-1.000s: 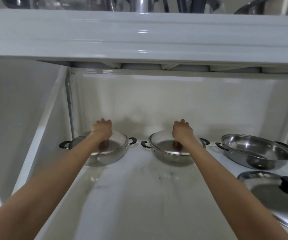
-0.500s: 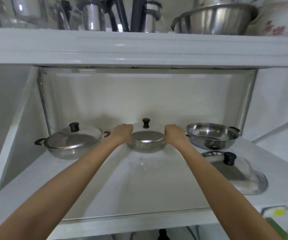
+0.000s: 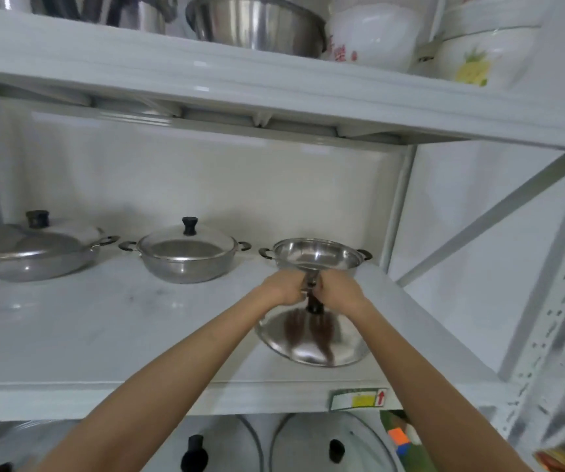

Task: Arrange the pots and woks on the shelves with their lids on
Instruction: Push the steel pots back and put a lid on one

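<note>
On the shelf below, two glass lids lie flat. On the middle shelf a steel lid rests at the front right. Left hand and right hand meet, curled around its black knob and the near handle of the open, empty wok; exactly what each grip encloses is hidden. Farther left stand two lidded woks, making three in all.

Glossy polished-metal open wok and lid; glossy white, perhaps painted-metal shelf.
</note>
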`<state>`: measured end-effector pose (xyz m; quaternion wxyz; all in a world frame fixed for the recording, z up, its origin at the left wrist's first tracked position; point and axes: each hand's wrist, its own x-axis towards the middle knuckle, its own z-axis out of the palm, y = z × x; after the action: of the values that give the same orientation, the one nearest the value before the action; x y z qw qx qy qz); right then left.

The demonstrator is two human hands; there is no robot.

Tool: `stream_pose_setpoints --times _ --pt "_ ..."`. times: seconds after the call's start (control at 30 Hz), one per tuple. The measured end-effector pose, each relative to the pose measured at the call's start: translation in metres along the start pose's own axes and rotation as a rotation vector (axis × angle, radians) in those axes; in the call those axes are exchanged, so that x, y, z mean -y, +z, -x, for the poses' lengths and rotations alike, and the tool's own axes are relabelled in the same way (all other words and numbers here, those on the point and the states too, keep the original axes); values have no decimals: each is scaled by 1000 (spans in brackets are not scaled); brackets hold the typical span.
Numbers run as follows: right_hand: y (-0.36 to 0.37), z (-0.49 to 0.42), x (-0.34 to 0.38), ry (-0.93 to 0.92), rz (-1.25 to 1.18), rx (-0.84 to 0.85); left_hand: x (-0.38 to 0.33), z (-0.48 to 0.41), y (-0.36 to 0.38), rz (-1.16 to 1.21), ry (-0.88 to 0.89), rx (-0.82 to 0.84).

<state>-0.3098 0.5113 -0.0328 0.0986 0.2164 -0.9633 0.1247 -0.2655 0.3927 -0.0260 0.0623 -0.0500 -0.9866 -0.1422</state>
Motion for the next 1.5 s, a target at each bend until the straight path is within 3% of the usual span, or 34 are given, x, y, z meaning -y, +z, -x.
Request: stream_pose_setpoints --times 0.23,0.47,0.83,1.2,1.5 --pt "4 8 -57 -81 -193 111 -50 -16 20 3 -88 32" --pt "18 5 -56 -100 -246 56 -50 -12 29 -66 -91 -63" --pt "-19 2 -44 -282 -311 -54 -57 -4 -12 -129 -80 -177" --pt "-72 -29 -54 -249 -247 -161 -78 -38 -58 -146 -26 -303" --pt "-60 -85 -74 -186 -236 -167 -60 -106 -44 -116 -6 -307"
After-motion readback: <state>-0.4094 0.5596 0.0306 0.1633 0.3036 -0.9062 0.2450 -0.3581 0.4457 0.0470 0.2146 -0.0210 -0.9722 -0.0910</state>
